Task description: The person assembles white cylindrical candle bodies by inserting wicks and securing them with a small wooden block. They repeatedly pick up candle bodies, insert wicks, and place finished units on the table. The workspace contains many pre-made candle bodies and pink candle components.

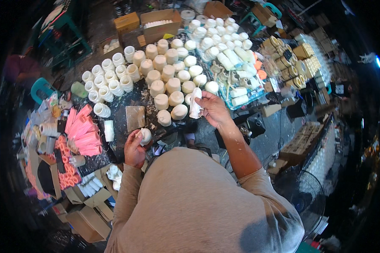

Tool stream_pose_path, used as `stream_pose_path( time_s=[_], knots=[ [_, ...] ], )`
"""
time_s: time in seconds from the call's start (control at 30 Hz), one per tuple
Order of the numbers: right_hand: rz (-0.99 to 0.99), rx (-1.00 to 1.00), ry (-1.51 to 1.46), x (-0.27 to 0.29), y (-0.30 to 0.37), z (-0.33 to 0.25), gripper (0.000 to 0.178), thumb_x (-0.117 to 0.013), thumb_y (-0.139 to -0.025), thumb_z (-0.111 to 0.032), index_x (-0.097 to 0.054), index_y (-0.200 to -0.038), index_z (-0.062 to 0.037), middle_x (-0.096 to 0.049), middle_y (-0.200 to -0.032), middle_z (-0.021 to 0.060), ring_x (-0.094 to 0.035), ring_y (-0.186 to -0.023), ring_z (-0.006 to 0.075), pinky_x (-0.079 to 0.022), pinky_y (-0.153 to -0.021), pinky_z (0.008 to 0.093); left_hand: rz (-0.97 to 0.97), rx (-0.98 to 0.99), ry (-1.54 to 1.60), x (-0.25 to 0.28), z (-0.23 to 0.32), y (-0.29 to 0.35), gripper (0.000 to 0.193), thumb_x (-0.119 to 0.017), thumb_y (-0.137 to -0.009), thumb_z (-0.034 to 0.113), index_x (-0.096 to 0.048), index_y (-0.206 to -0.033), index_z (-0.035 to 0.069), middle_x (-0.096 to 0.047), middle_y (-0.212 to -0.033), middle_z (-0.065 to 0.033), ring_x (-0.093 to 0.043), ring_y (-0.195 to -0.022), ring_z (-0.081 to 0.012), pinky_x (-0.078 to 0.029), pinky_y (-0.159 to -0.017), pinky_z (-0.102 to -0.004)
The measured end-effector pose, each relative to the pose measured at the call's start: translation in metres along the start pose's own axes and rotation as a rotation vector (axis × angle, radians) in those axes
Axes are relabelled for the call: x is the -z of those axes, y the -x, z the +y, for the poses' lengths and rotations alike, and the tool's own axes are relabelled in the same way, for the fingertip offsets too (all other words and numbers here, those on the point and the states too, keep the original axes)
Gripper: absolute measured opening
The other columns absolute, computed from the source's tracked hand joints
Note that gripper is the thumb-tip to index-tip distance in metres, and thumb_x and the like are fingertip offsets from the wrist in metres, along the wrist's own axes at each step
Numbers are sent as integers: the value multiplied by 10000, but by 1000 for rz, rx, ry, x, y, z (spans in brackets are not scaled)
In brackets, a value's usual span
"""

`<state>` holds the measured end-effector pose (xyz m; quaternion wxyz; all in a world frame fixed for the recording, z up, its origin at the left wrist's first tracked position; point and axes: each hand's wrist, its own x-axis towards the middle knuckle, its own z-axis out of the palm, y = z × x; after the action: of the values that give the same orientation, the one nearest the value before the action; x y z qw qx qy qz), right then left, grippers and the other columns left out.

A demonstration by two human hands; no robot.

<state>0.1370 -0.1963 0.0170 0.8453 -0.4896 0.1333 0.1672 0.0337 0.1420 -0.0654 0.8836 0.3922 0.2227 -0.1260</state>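
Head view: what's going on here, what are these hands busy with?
The left hand holds a rounded white piece, while the right hand holds up a long white piece whose material is hard to tell. Beyond them stand rows of off-white domed pieces, with hollow white cylinders to their left. A square brownish slab lies just beyond the left hand, and pink tubes lie farther left.
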Motion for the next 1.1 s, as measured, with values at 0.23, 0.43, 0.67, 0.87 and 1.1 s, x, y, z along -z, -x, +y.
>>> stream_pose_path(
  time_s=[0.23, 0.43, 0.67, 0.87, 1.1],
  knots=[
    [263, 202, 258, 44, 23, -10, 258, -757, -931, -17, -681, -1177, -42, -739, -1025, 27, -693, -880, 108, -556, -785, 262, -71, 45, -114, 2, 1, -20, 351, -621, -1048, 179, -521, -1365, 64, -638, -1323, -113, -656, -1157, -270, -571, -909, -520],
    [487, 425, 655, 135, 28, -35, 355, -766, -893, -1, -655, -1230, 16, -740, -1012, 60, -685, -892, 137, -551, -800, 297, -39, 9, -67, -7, 5, -29, 376, -665, -1021, 134, -530, -1360, 45, -656, -1259, -143, -681, -1091, -293, -602, -854, -488],
    [691, 281, 222, 283, 18, -102, 206, -711, -964, -26, -672, -1166, -12, -735, -1020, 26, -673, -868, 110, -538, -760, 277, 108, -177, -154, -47, -5, -30, 323, -656, -1043, 188, -565, -1321, 52, -655, -1242, -131, -674, -1078, -271, -608, -848, -472],
    [787, 233, 85, 403, -19, -136, 187, -644, -1038, -145, -658, -1219, -101, -701, -1022, 18, -641, -780, 120, -519, -608, 308, 135, -220, -198, -125, -37, -39, 334, -656, -1039, 184, -551, -1325, 46, -642, -1257, -134, -667, -1093, -280, -603, -889, -499],
    [857, 293, 171, 507, -94, -175, 96, -694, -999, -107, -698, -1083, -60, -679, -861, 10, -601, -661, 101, -482, -550, 269, 194, -97, -221, -196, -65, -52, 357, -664, -1024, 160, -534, -1333, 40, -627, -1293, -153, -648, -1132, -303, -588, -917, -533]
  ],
)
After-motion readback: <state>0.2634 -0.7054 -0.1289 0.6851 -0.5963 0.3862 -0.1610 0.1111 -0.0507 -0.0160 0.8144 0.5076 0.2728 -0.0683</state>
